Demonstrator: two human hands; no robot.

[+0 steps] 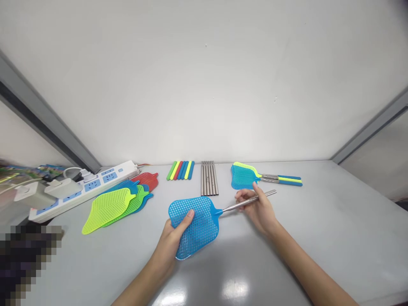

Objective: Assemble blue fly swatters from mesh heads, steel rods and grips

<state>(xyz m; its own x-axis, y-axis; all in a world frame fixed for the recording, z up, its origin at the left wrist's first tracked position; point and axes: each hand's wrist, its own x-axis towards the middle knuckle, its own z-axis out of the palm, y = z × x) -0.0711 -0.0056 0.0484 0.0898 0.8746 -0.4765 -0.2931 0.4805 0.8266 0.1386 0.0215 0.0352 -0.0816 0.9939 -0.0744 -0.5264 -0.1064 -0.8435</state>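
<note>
My left hand [175, 236] grips a blue perforated fly swatter head [200, 229], thumb on top and fingers hidden beneath. A metal rod [236, 205] is joined to the neck of this head and slants up to the right; its far end is bare metal. Around the rod, near its outer half, my right hand [258, 210] is closed, with the thumb raised along it. Just beyond my right hand lie swatters with blue and yellow-green heads [244, 177], metal rods and coloured handle grips [290, 180].
Several coloured handle grips [180, 170] lie in a row at the back, beside several metal rods [209, 178]. To the left, loose swatter heads [110, 208] overlap against a white power strip [95, 182] with plugged-in adapters [62, 187]. A wall [207, 93] closes off the table's back.
</note>
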